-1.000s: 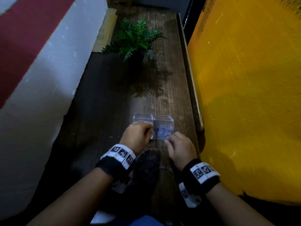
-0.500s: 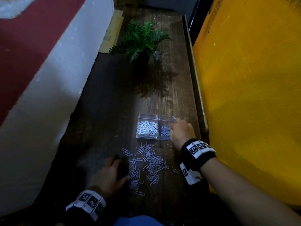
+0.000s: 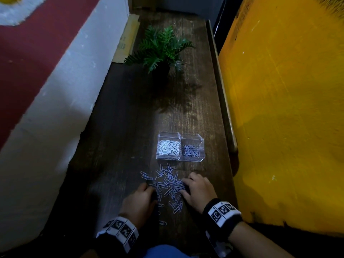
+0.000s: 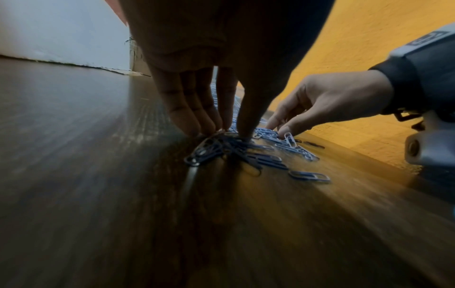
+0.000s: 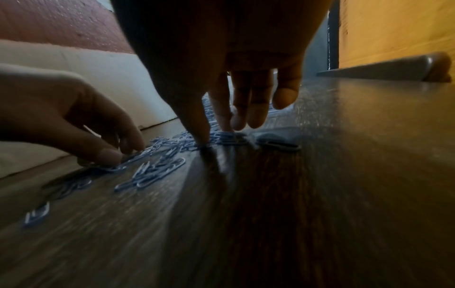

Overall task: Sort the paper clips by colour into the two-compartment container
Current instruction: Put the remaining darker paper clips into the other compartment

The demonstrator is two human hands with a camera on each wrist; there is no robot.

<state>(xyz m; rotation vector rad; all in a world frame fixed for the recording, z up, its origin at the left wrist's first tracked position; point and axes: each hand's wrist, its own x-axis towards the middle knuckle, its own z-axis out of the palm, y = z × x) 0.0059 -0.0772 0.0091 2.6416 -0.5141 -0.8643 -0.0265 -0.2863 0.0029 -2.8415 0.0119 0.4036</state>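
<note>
A clear two-compartment container (image 3: 180,159) stands on the dark wooden table (image 3: 128,127). White paper clips (image 3: 168,147) fill its left compartment and blue paper clips (image 3: 191,151) lie in the right one. Several loose blue clips (image 3: 168,185) are scattered just in front of it. My left hand (image 3: 149,189) is at the pile's left edge, and its thumb and fingertips (image 4: 209,126) pinch together on a bunch of clips (image 4: 209,151). My right hand (image 3: 183,187) is at the pile's right edge. Its thumb and index finger (image 5: 224,124) pinch at clips (image 5: 229,136) lying on the wood.
A small potted fern (image 3: 162,47) stands farther back on the table. A yellow wall (image 3: 279,108) and a raised wooden rim (image 3: 221,94) close the right side. A white and red wall (image 3: 61,90) runs along the left.
A second ago both hands were at the container. The left hand dropped back first, then the right; both now sit on the loose blue pile.
</note>
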